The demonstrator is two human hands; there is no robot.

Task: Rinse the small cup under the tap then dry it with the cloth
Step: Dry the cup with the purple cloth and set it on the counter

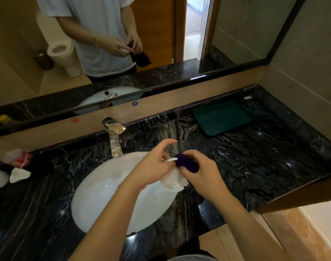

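Observation:
The small white cup (173,181) is held on its side over the right rim of the white sink (104,194). My left hand (153,166) pinches the cup at its upper edge. My right hand (204,174) grips a bunched dark purple cloth (187,163) and presses it against the cup's top. Part of the cup is hidden under the cloth and my fingers. The chrome tap (114,136) stands behind the sink, left of my hands; no water is seen running.
A dark green tray (222,116) lies at the back right of the black marble counter (255,157). At the far left are a plastic bottle (19,159) and a white cup-like object (19,175). A mirror runs along the back wall.

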